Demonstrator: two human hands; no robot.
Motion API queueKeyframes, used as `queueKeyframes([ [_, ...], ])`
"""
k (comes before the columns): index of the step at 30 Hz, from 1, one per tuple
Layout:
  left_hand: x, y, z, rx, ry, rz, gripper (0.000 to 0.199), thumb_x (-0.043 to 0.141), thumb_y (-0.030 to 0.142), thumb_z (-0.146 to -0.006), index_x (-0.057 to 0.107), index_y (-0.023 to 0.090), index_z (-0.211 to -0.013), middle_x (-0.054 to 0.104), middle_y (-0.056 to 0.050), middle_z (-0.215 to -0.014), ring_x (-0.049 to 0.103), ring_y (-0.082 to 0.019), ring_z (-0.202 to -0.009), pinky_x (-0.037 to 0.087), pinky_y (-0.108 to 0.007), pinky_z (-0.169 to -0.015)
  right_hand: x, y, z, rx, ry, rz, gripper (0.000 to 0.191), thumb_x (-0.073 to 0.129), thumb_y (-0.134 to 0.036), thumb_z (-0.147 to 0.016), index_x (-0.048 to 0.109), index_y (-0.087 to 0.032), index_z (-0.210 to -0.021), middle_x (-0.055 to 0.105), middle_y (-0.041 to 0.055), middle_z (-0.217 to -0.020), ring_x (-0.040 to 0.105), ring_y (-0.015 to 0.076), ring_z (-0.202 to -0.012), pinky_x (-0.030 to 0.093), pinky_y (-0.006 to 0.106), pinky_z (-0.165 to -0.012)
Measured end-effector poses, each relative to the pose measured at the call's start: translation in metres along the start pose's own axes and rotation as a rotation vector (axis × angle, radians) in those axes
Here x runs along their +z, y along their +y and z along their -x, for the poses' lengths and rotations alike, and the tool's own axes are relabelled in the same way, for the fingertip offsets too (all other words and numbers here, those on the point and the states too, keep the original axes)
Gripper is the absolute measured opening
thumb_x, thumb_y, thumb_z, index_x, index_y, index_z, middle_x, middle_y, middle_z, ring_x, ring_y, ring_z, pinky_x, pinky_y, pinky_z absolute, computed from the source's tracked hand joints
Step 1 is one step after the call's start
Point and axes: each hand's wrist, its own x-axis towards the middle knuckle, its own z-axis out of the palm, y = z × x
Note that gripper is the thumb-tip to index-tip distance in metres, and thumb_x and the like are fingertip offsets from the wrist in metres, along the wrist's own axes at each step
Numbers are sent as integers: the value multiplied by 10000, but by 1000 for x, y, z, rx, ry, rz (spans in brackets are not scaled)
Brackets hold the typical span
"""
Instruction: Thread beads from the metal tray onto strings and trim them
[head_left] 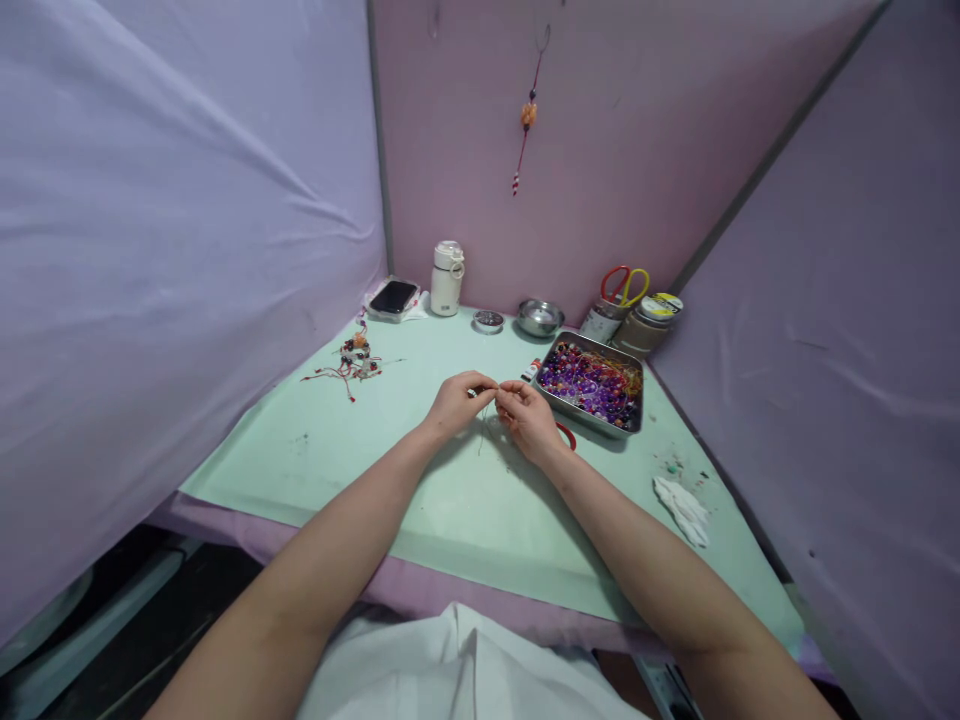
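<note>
My left hand (456, 402) and my right hand (527, 418) meet above the middle of the table, fingertips pinched together. Between them runs a thin cord (482, 430), its loose ends hanging down below the fingers. Something small and dark, perhaps a bead, shows at my left fingers; its detail is too small to make out. Beside my right wrist a red loop (568, 436), like a scissor handle, is partly hidden by the hand. Right of my hands stands a metal tray (628, 432) filled with purple, red and dark beads and cords.
Finished-looking beaded cords (358, 358) lie at left. Along the back are a phone (394, 297), a white bottle (446, 280), a small round dish (488, 321), a metal bowl (540, 318), scissors (625, 286) in a container and a jar (651, 325). A white cloth (681, 510) lies at right.
</note>
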Motion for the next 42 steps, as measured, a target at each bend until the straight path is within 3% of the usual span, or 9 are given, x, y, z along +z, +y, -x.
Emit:
queueKeyframes([
  [3, -2, 3, -1, -85, 33, 102, 156, 601, 280, -747, 705, 169, -784, 703, -51, -825, 608, -166, -804, 446, -281, -736, -4, 2, -3, -101, 34, 103, 335, 738, -397, -659, 541, -201, -847, 542, -31, -682, 470, 102, -590, 353, 235, -531],
  [6, -5, 5, -3, -194, 83, 225, 179, 642, 320, -701, 701, 163, -765, 698, -52, -793, 592, -164, -768, 439, -292, -735, -8, 3, -3, -363, 66, 358, 219, 663, -371, -750, 552, -202, -833, 558, -5, -758, 496, 121, -657, 403, 261, -602],
  [10, -7, 3, -5, -347, 58, 348, 222, 682, 357, -650, 697, 163, -757, 666, -38, -746, 534, -137, -693, 400, -271, -646, -13, 3, -1, -704, -33, 769, 58, 546, -244, -846, 589, -204, -845, 540, 35, -855, 512, 144, -732, 435, 287, -659],
  [15, -6, -3, -3, -473, -8, 491, 233, 717, 356, -623, 696, 171, -762, 620, -18, -727, 495, -107, -678, 349, -240, -598, -18, 8, -3, -932, -134, 1032, 216, 481, -127, -856, 622, -239, -976, 484, 58, -965, 527, 157, -823, 471, 300, -703],
  [21, -6, 3, -1, -581, -46, 559, 246, 740, 344, -590, 691, 161, -747, 547, 7, -627, 444, -84, -588, 302, -232, -533, -21, 12, -5, -994, -170, 1216, 395, 423, -11, -802, 643, -248, -1028, 473, 75, -1020, 505, 167, -876, 451, 277, -685],
  [25, -6, 7, 0, -616, -83, 578, 232, 737, 327, -583, 682, 148, -720, 498, 18, -576, 414, -75, -553, 273, -227, -504, -20, 9, -3, -942, -179, 1280, 300, 456, -87, -838, 650, -247, -1001, 519, 62, -1003, 499, 169, -855, 434, 284, -689],
  [30, -4, 5, 1, -626, -113, 564, 245, 730, 322, -593, 690, 138, -748, 576, -15, -633, 474, -82, -582, 303, -224, -526, -18, 7, -1, -922, -220, 1188, 176, 493, -233, -889, 667, -230, -914, 574, 58, -990, 522, 179, -858, 443, 308, -735],
  [34, -2, -3, 0, -588, -84, 575, 241, 732, 320, -588, 693, 150, -755, 627, -32, -698, 527, -106, -640, 360, -238, -571, -11, 5, 6, -975, -327, 1060, 156, 510, -222, -890, 663, -241, -916, 623, 63, -977, 555, 192, -892, 457, 338, -777],
  [42, -3, -8, -2, -566, -22, 587, 286, 762, 347, -567, 680, 142, -748, 647, -47, -728, 470, -87, -589, 332, -221, -507, 7, 1, 26, -1064, -454, 919, 157, 506, -180, -895, 650, -241, -888, 668, 55, -876, 582, 180, -822, 476, 352, -741],
])
